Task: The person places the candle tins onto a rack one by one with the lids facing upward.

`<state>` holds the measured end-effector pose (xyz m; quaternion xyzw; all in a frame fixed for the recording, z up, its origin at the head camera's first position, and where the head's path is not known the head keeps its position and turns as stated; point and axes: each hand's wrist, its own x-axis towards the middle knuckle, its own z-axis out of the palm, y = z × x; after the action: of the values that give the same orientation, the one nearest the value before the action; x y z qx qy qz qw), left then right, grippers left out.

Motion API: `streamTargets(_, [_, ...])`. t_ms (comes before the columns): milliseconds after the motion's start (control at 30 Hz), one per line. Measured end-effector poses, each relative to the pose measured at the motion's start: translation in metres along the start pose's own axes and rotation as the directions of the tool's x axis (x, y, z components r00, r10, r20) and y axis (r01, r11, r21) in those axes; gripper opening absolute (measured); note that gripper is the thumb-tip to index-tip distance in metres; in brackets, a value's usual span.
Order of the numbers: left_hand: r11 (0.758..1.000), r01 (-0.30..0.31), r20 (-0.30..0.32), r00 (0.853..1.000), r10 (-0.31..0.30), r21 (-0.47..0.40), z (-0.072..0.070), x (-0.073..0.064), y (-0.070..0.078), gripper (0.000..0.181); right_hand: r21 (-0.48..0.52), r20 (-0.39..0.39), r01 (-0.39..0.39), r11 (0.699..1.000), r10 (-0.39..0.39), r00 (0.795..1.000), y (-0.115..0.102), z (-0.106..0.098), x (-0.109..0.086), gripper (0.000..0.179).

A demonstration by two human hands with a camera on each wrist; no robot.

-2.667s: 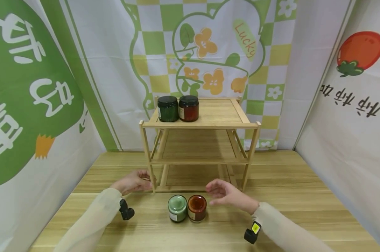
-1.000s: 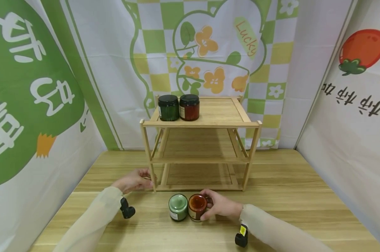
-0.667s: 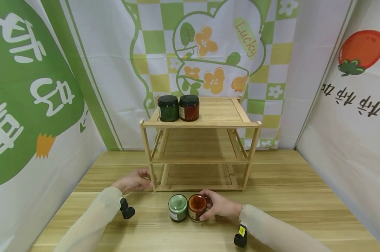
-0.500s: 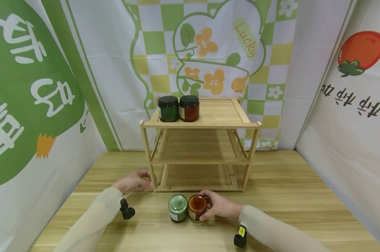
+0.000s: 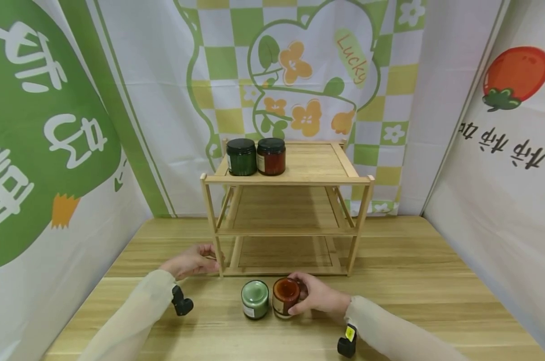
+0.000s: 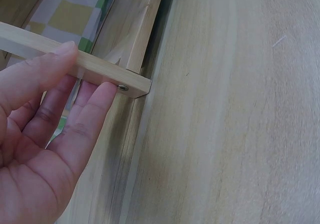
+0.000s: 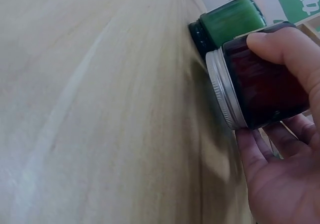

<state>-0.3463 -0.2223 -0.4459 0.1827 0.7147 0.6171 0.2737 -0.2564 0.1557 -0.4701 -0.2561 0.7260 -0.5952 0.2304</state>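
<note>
In the head view an amber glass jar (image 5: 286,296) stands upside down at the front of the table, gripped by my right hand (image 5: 319,296) with thumb and fingers round its side. The right wrist view shows its silver lid (image 7: 226,90) facing the tabletop, a shadow beside it. Just left of it, a small gap apart, is a green glass jar (image 5: 255,299), also bottom up with a dark lid (image 7: 200,38). My left hand (image 5: 193,261) pinches the lower front-left leg (image 6: 90,67) of a wooden three-tier shelf (image 5: 287,231) between thumb and fingers.
On the shelf's top tier, at the left, stand a dark green jar (image 5: 242,158) and a dark red jar (image 5: 271,157), both with black lids. Printed curtains (image 5: 150,100) enclose the wooden table (image 5: 408,281) at the back and sides.
My right hand has come left to the amber jar and taken hold of it. The jar has since shifted slightly right, away from the green one. My left hand stays at the shelf leg.
</note>
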Motion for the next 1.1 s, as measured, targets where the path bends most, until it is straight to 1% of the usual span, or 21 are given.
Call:
streamTargets(200, [1.000, -0.011, 0.002, 1.000, 0.011, 0.002, -0.001, 0.000, -0.002, 0.024, -0.014, -0.004, 0.035, 0.999, -0.035, 0.999, -0.004, -0.003, -0.003, 0.060])
streamTargets(433, [1.000, -0.005, 0.011, 1.000, 0.005, 0.012, -0.002, 0.000, -0.002, 0.021, -0.029, 0.002, 0.054, 0.998, -0.054, 0.999, -0.006, -0.007, -0.004, 0.056])
streamTargets(533, [1.000, -0.005, 0.011, 1.000, 0.005, 0.010, -0.002, 0.000, -0.002, 0.021, -0.027, 0.012, 0.060, 0.998, -0.060, 0.998, -0.008, -0.008, -0.005, 0.056])
streamTargets(733, [1.000, 0.008, -0.005, 1.000, -0.008, 0.007, -0.001, 0.000, 0.000, 0.021, -0.049, -0.002, 0.060, 0.997, -0.061, 0.998, -0.010, -0.007, -0.005, 0.057])
streamTargets(900, [1.000, 0.004, 0.002, 1.000, -0.004, -0.010, 0.000, 0.000, 0.002, 0.018, -0.051, -0.009, 0.056, 0.997, -0.057, 0.998, -0.012, -0.008, -0.005, 0.058])
streamTargets(1100, [1.000, 0.010, 0.005, 1.000, -0.010, -0.023, 0.001, 0.001, 0.002, 0.016, -0.076, -0.019, 0.062, 0.995, -0.064, 0.998, -0.015, -0.010, -0.006, 0.064])
